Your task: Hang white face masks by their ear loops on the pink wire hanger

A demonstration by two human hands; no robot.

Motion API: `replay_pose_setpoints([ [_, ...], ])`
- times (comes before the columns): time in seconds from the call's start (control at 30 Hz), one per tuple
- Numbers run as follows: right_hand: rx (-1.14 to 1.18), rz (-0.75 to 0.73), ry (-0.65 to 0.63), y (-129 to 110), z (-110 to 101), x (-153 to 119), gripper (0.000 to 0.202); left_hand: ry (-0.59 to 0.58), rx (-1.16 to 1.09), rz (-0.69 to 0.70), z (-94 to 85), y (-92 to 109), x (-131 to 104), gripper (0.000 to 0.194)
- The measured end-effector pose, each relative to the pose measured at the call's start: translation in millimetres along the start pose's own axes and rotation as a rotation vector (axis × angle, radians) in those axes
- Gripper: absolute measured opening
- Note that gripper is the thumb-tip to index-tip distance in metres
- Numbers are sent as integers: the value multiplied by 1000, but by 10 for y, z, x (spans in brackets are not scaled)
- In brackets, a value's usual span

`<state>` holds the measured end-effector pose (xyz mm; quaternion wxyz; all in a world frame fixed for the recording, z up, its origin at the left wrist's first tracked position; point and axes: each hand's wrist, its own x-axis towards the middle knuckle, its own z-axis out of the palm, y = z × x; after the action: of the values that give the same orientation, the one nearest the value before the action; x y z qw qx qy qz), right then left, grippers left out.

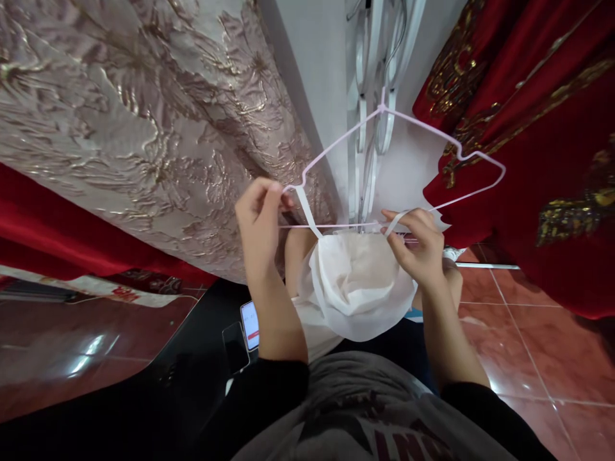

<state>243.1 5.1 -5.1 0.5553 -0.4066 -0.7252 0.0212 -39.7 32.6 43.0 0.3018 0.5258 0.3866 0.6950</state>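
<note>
A thin pink hanger (341, 136) hangs by its hook from a white metal rack. My left hand (262, 214) is closed around the hanger's left end, where one strap of a white garment (360, 282) is looped over the wire. In my right hand (417, 240) the other strap is pinched between the fingers, close to the hanger's lower bar and short of its right end. The garment's body hangs down between my forearms, over my lap.
Embossed pink fabric (158, 121) hangs at the left, red fabric with gold trim (523, 128) at the right. The white rack (360, 121) stands ahead. Two phones (250, 324) lie on a black surface (192, 365) by my left forearm. Red tiles (542, 339) cover the floor.
</note>
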Motion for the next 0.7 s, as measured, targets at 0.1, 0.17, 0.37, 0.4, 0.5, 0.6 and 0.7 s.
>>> replay_pose_setpoints([
  [0.1, -3, -27, 28, -36, 28, -5, 29, 155, -292, -180, 106, -249, -295, 38],
  [0.17, -1, -39, 38, -68, 50, -10, 31, 110, -334, -253, 229, -328, -475, 50],
  [0.37, 16, 58, 212, 52, -85, -94, 24, 162, -340, -202, 413, -292, -646, 46],
  [0.4, 25, 81, 331, 123, -148, -103, 26, 167, -332, -207, 396, -282, -641, 43],
  [0.5, 71, 120, 611, 383, -370, -60, 36, 163, -304, -228, 333, -259, -629, 40],
  [0.6, 62, 86, 575, 654, -577, 91, 40, 138, -290, -214, 314, -232, -627, 42],
  [0.7, -9, -42, 556, 878, -724, 263, 53, 145, -290, -197, 332, -206, -630, 45],
])
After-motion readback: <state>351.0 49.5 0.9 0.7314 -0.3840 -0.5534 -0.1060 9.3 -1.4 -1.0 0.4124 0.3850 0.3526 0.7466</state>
